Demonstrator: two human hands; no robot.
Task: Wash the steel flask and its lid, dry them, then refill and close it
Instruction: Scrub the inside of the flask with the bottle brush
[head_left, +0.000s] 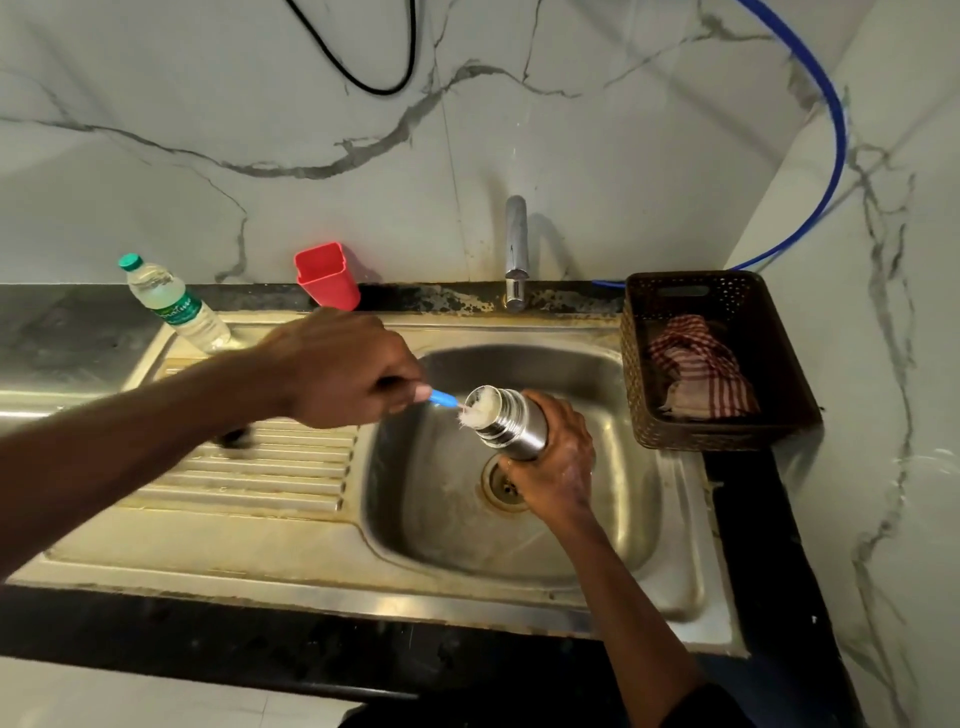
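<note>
The steel flask (511, 423) lies tilted over the sink basin (431, 499), mouth pointing up and left, with foam at the opening. My right hand (556, 457) grips its body from below. My left hand (345, 366) holds a bottle brush (444, 398) by its blue handle, and the white bristles are pushed into the flask's mouth. A dark object (234, 437), possibly the lid, shows on the draining board under my left forearm, mostly hidden.
A tap (516, 249) stands behind the basin, with no water running. A brown basket (717, 364) holding a red checked cloth (698, 371) sits to the right. A plastic water bottle (174, 304) and a red cup (327, 275) stand at the back left.
</note>
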